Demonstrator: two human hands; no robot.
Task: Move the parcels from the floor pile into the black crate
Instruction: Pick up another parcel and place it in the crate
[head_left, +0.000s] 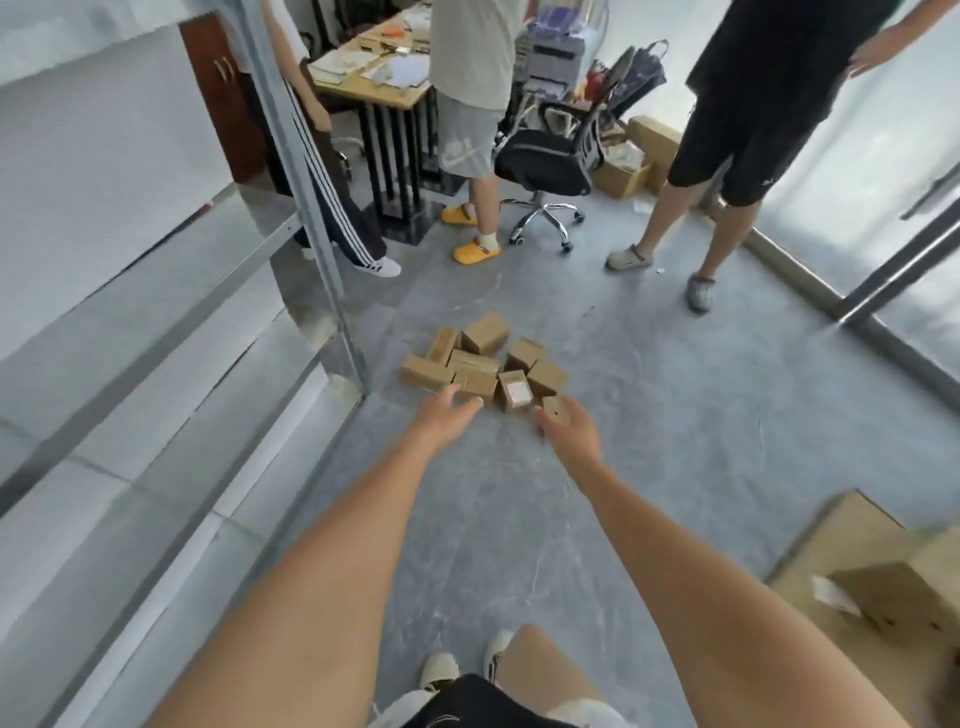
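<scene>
shelving: metal rack (171, 322) runs along your left, its corner post beside the pile.
parcels: small brown cartons (480, 364) heaped on the grey floor (675, 415) ahead of you, just right of the rack post; one carton with a white label (514, 391) sits at the near edge.
left hand: your left hand (441, 415) is stretched out, fingers loosely spread, holding nothing, fingertips over the near-left cartons; contact unclear.
right hand: your right hand (569, 428) is stretched out, fingers relaxed, empty, at a small carton (555, 408) on the pile's near-right edge; can't tell if it touches.
hands: apart, one on each side of the pile's near edge.
background: three people stand beyond the pile, by a desk (374, 78) and an office chair (545, 161).
right edge: bigger cardboard boxes (883, 582) by your right arm.
black crate: not in view.
</scene>
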